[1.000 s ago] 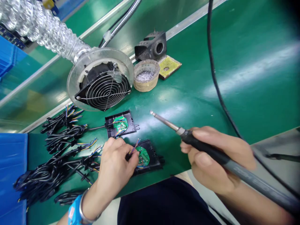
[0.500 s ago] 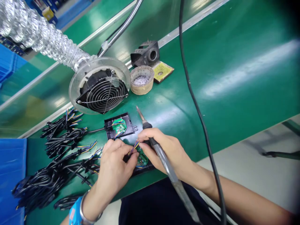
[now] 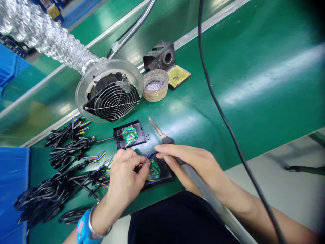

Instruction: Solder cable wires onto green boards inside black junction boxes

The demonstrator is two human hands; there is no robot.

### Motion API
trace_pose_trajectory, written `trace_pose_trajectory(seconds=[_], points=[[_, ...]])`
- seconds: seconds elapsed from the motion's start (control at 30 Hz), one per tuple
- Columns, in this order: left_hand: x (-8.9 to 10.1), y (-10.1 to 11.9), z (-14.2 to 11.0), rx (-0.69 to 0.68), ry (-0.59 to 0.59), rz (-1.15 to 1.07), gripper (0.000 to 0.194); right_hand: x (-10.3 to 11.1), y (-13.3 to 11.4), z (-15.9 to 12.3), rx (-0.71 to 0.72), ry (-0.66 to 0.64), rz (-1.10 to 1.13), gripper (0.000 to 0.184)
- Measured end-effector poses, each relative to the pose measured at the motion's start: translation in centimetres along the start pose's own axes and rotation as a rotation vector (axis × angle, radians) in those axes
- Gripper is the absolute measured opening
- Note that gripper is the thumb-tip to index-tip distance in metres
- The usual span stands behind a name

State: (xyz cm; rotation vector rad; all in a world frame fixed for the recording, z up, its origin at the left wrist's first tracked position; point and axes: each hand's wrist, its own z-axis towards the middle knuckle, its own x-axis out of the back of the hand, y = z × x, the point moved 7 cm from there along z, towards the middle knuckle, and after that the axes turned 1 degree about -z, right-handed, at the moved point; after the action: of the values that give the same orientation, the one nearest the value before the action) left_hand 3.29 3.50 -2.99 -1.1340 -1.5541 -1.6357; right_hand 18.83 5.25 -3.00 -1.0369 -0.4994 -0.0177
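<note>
My left hand (image 3: 127, 171) is closed, pinching a cable's thin coloured wires (image 3: 146, 158) between thumb and forefinger. Those wire ends rise over a green circuit board (image 3: 155, 168) in a black plastic housing (image 3: 166, 171), partly covered by the hand. My right hand (image 3: 195, 162) is wrapped round a soldering iron (image 3: 200, 186). Its tip points to the upper left, away from the board, and thumb and forefinger are near the wires. Just behind lies a second black housing (image 3: 141, 137) with a green board (image 3: 130, 135) and wires in it.
Bundles of black cables (image 3: 48, 189) lie at the left beside a blue bin (image 3: 14, 189). A fume extractor fan (image 3: 116, 105) hangs above the bench. Behind are a bowl of solder bits (image 3: 155, 95), a yellow sponge tray (image 3: 179, 76) and an iron holder (image 3: 159, 57). A black cord (image 3: 215, 98) crosses the view.
My right hand has moved right, away from the wires, and its fingers have straightened. The soldering iron has shifted right with it, uncovering more of the board. My left hand keeps its place.
</note>
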Motion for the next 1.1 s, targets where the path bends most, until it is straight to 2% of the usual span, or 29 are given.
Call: trace_pose_trajectory(seconds=[0.13, 0.23, 0.57, 1.1], points=[[-0.2, 0.1, 0.0, -0.027, 0.028, 0.036, 0.019, 2.8, -1.1, -0.8, 0.042, 0.086, -0.019, 0.037], [-0.2, 0.2, -0.1, -0.049, 0.054, 0.058, 0.018, 3.5, -1.2, -1.4, 0.048, 0.111, 0.042, 0.034], [0.1, 0.3, -0.2, -0.071, 0.106, 0.041, 0.017, 2.0, -0.7, -1.0, 0.069, 0.051, 0.196, 0.029], [-0.1, 0.3, -0.3, -0.074, 0.092, 0.041, 0.016, 1.9, -0.6, -1.2, 0.100, 0.058, 0.181, 0.029]])
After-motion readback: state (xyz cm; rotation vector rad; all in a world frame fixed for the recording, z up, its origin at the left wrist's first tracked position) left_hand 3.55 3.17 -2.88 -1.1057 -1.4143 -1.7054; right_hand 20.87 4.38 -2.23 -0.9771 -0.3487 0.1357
